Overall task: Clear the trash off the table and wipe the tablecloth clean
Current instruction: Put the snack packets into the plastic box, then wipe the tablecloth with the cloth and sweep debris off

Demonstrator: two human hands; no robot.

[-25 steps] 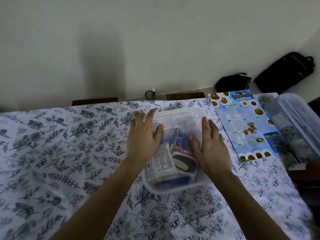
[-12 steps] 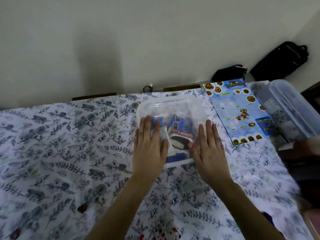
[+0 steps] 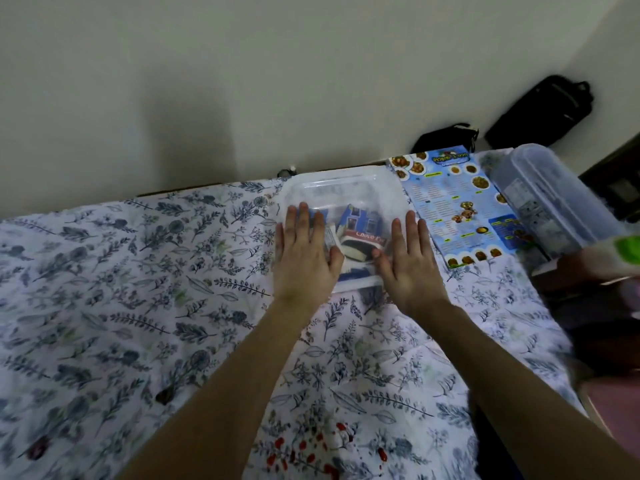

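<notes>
1. While both hands are lying flat on the lid of the clear, rectangular plastic container [image 3: 341,192] holding snack packets, that box is sitting at the far middle of the worktop, close to its back edge and just left of the blue laminated menu sheet [image 3: 457,206].
2. The left hand [image 3: 304,252] is pressing on the near left part of the lid, and the right hand [image 3: 408,259] is pressing on the near right part; each is equally close to the box.
3. Neither grip is closing on anything: fingers are extending straight toward the wall, palms down, thumbs angling inward toward the red-and-white packet [image 3: 362,245] showing through the plastic.
4. The box's long axis is running away from the person, so the hands are bracketing its near end, with the forearms reaching out almost fully and converging slightly.
5. The white tablecloth with blue-grey leaf print [image 3: 145,289] is showing dark spots at lower left [image 3: 164,396] and red blotches near the bottom edge [image 3: 325,448]; these look like what is waiting to be wiped.
6. A long clear lidded tub [image 3: 550,202] is lying at the right, beyond the menu.
7. Judging by this, the clearing seems to be under way, and wiping is not yet beginning.
</notes>
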